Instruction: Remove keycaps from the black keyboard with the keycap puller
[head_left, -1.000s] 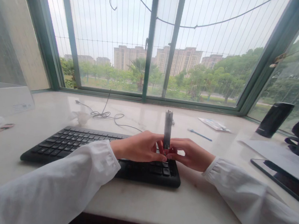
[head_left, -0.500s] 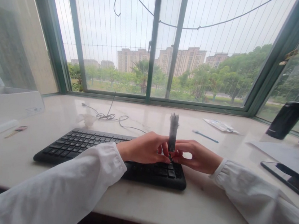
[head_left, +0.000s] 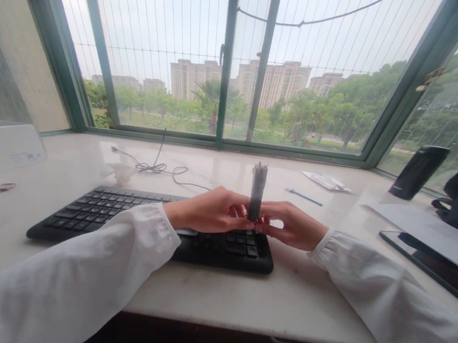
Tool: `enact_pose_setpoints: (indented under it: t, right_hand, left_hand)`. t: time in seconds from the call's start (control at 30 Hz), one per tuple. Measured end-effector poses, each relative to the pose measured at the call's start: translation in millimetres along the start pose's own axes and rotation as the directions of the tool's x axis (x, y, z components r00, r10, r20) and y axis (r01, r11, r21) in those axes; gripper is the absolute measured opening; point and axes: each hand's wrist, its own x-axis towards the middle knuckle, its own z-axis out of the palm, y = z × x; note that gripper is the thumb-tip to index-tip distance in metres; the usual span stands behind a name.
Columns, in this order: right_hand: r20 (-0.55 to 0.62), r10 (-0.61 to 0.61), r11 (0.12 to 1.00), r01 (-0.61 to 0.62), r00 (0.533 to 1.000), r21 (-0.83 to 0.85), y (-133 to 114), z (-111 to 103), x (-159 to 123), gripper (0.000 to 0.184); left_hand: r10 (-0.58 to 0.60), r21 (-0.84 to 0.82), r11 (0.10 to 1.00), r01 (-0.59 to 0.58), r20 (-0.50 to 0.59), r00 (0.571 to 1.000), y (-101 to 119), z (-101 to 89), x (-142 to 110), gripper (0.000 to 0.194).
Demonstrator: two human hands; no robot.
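Over the right part of a black keyboard (head_left: 59, 223), my two hands meet around a narrow dark-grey piece (head_left: 257, 189) that stands upright, its top edge ragged. My left hand (head_left: 207, 210) is closed, with thumb and fingertips at the lower left side of this piece. From the other side, my right hand (head_left: 293, 225) pinches its lower end between thumb and fingers. Fingertips hide the bottom of the piece, and its exact kind cannot be made out. Some keys below are covered by the hands.
Behind the keyboard lies a coiled black cable (head_left: 152, 167). A blue pen-like stick (head_left: 304, 197) and a flat clear packet (head_left: 327, 182) lie farther back. At right are paper (head_left: 410, 222), a dark tablet-like slab (head_left: 430, 260) and a black cylinder (head_left: 418, 172). A white box (head_left: 6, 147) stands left.
The whole view has shifted, so everything sits farther left and slightly higher. Both hands stay at the upright piece, with their fingertips set slightly differently around its lower end.
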Motion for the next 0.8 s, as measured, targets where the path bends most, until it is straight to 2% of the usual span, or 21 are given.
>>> enact_pose_setpoints:
  t: [0.17,0.43,0.63,0.8]
  right_hand:
    - [-0.014,0.021,0.999,-0.021,1.0,-0.029,-1.2,-0.4,-0.2,0.023]
    - [-0.021,0.003,0.997,-0.004,1.0,-0.071,-2.6,0.8,0.6,0.022]
    - [0.019,-0.026,1.0,0.026,0.999,0.002,-5.8,-3.9,-1.8,0.018]
    - [0.006,0.056,0.987,-0.057,0.998,0.149,-7.8,-5.6,-3.3,0.026]
  left_hand:
    - [0.033,-0.004,0.999,-0.033,0.015,0.999,-2.1,-0.2,1.2,0.018]
    - [0.099,0.075,0.992,-0.1,0.006,0.995,-2.3,2.6,-0.3,0.016]
    - [0.113,0.136,0.984,-0.114,0.015,0.993,-1.5,4.4,0.7,0.024]
    - [0.087,0.122,0.989,-0.089,0.022,0.996,-3.4,4.9,-0.4,0.024]
